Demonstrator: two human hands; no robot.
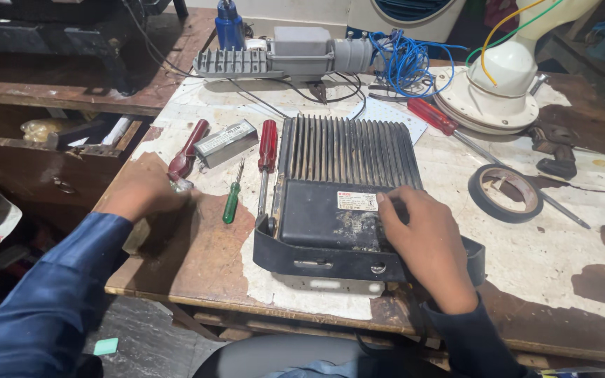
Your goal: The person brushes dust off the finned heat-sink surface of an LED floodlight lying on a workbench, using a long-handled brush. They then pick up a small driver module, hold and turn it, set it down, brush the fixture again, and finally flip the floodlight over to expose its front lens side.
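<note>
A small white-and-red rectangular label (357, 201) sits atop the dark finned housing (344, 182).

Just one view here, a head cam looking steeply down and forward over the counter (561, 273) from the near edge. It sits pretty close, so the finned metal housing (348, 189) fills the middle, both forearms come in from the bottom corners, and an open drawer (50, 140) shows off to the left.
</note>
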